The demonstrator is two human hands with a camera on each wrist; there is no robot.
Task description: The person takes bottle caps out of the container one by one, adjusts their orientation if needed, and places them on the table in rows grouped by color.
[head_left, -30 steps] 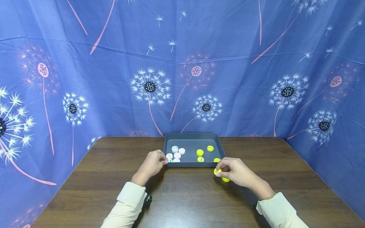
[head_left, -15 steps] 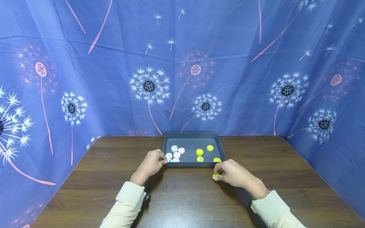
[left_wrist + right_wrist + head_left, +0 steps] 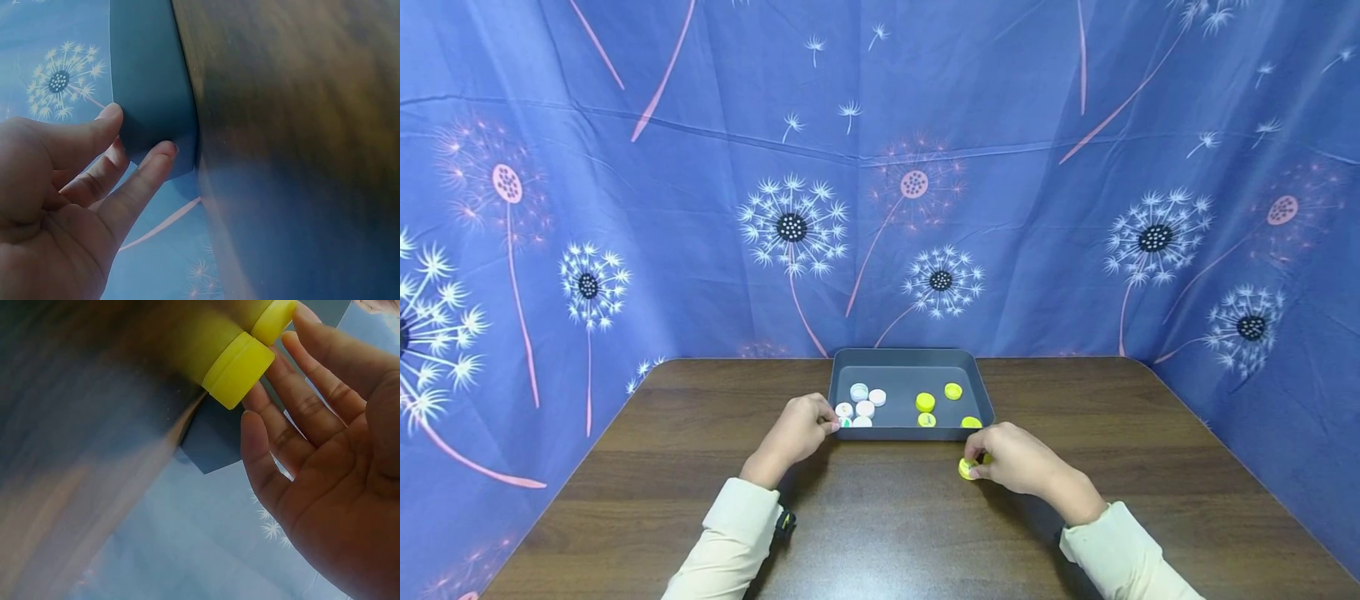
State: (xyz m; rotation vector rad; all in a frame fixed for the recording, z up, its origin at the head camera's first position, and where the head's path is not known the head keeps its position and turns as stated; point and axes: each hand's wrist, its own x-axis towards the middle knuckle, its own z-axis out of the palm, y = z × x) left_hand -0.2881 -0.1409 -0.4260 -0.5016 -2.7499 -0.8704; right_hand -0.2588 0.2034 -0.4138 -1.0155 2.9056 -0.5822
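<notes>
A dark grey tray (image 3: 910,433) stands at the back of the table. My left hand (image 3: 801,429) holds its front left corner; in the left wrist view the fingertips (image 3: 164,150) press on the tray's wall. In front of the tray's right corner, my right hand (image 3: 1018,458) pinches a yellow bottle cap (image 3: 966,470) low over the table. A second yellow bottle cap (image 3: 987,458) is mostly hidden behind those fingers. The right wrist view shows this yellow cap (image 3: 240,370) close to the curled fingers, with the pinched cap (image 3: 274,322) beyond it.
Inside the tray, several white caps (image 3: 865,408) lie at the left and several yellow caps (image 3: 926,402) at the right. The brown wooden table (image 3: 880,517) reaches back to a blue curtain (image 3: 865,167) with dandelion prints.
My right hand has brought its yellow cap slightly left and toward me, down to the tabletop. The left hand stays at the tray's corner.
</notes>
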